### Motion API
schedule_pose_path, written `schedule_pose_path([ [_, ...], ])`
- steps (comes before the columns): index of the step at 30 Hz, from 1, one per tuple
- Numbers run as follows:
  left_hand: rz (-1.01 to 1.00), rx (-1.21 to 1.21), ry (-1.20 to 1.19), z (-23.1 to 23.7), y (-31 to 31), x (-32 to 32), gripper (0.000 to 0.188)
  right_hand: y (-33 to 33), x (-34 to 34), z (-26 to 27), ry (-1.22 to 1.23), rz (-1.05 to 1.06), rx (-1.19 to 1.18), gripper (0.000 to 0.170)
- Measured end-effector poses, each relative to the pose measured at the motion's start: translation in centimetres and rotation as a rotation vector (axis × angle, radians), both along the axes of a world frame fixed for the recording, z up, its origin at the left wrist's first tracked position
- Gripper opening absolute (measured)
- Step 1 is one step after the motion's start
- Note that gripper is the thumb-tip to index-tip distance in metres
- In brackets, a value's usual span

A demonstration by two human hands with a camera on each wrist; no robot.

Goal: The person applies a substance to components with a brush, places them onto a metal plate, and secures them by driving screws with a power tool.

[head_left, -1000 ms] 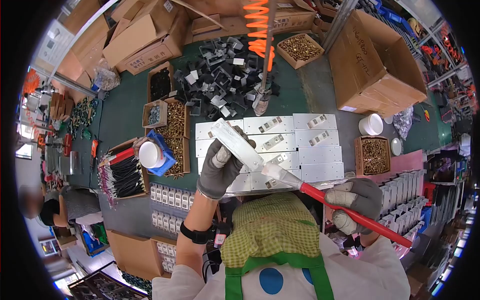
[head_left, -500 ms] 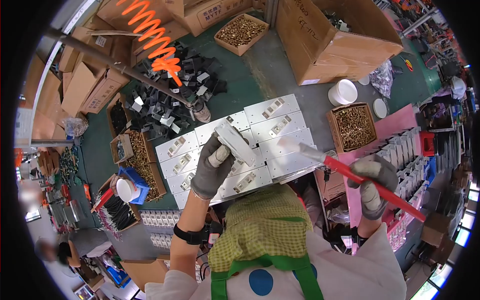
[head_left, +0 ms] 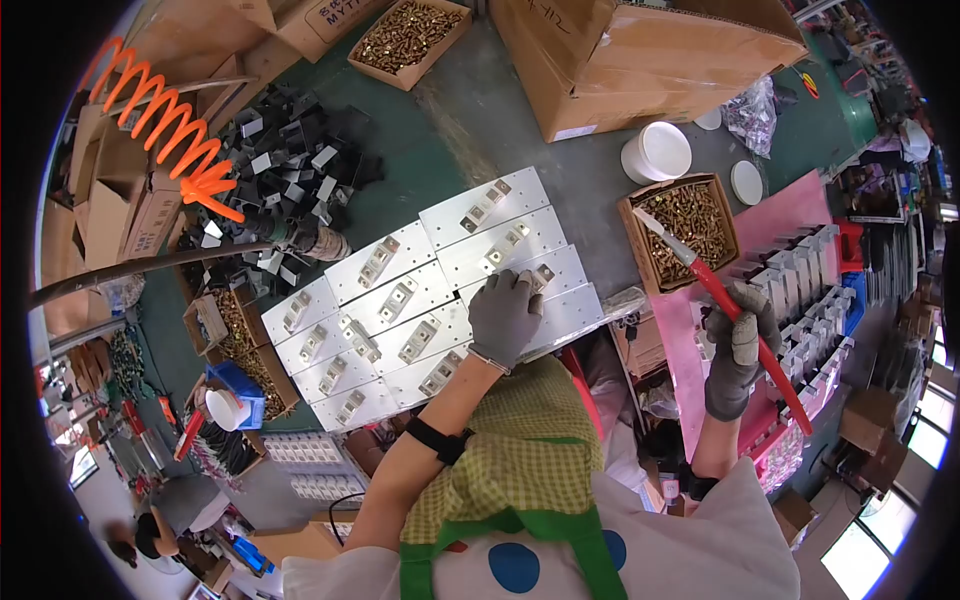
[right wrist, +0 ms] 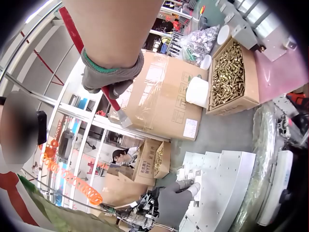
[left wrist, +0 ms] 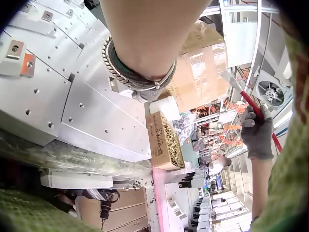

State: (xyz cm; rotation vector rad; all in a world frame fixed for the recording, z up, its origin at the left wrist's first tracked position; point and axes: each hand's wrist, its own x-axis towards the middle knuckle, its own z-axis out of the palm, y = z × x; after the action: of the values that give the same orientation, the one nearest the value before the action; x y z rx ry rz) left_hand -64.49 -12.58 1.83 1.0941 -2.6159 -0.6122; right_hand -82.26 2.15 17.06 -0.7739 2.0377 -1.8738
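Observation:
My left hand (head_left: 505,318) is over the rows of flat silver metal plates (head_left: 572,318). Its fingertips pinch a small metal block (head_left: 541,278) on one plate in the right-hand row; the rest of that plate's end is under the hand. In the left wrist view the wrist hides most of this hand. My right hand (head_left: 738,350), gloved in grey like the left, is raised at the right and grips a paintbrush (head_left: 713,287) by its red handle. The pale bristles point up and left, overlapping a box of brass-coloured fasteners (head_left: 700,225) in the head view.
Small blocks (head_left: 398,300) sit on many plates. A heap of black brackets (head_left: 300,160) lies at the back left, beside an air-tool hose (head_left: 165,120). A white tub (head_left: 657,153) and large carton (head_left: 640,80) stand behind. Metal parts (head_left: 800,285) line a pink sheet (head_left: 685,330).
The left hand has lowered from holding a long pale metal piece up to the plates. The right hand has swung the brush away, tip now upward. The head view has turned right.

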Motion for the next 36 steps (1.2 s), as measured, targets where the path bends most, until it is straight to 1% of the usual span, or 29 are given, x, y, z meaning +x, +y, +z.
schedule_pose_path([
  [2,-0.018,-0.046,-0.059,-0.8,-0.1,-0.6,0.022,-0.3,-0.2,-0.4,0.005,0.004,0.003,0.035],
  [11,-0.008,-0.068,-0.07,-1.3,-0.4,-0.8,0.023,-0.8,-1.0,-1.7,-0.035,0.016,0.004,0.037],
  [14,-0.007,-0.021,-0.097,-1.6,-0.4,-0.6,0.029,-1.0,-0.9,-1.8,-0.029,-0.004,0.038,0.038],
  [17,0.036,-0.009,-0.064,-0.2,-0.3,0.1,0.045,-1.0,-0.7,-1.9,-0.023,0.003,0.03,0.038],
  [18,0.075,0.058,-0.095,0.1,-0.1,0.8,0.053,-1.0,-0.7,-1.8,-0.015,0.008,0.033,0.038],
  [22,0.185,-0.004,0.004,-1.2,1.1,3.3,0.051,-0.8,-0.3,-2.2,-0.013,0.015,0.035,0.038],
  [25,0.183,0.038,0.075,-1.7,1.0,3.0,0.046,-1.1,0.1,-2.1,-0.02,0.017,0.032,0.038],
  [31,0.217,0.091,0.051,-2.2,1.3,2.4,0.035,-1.1,0.3,-2.1,-0.022,0.04,0.032,0.039],
  [36,0.215,0.089,0.057,-2.3,1.2,2.4,0.033,-1.2,0.6,-2.2,-0.019,0.043,0.033,0.038],
])
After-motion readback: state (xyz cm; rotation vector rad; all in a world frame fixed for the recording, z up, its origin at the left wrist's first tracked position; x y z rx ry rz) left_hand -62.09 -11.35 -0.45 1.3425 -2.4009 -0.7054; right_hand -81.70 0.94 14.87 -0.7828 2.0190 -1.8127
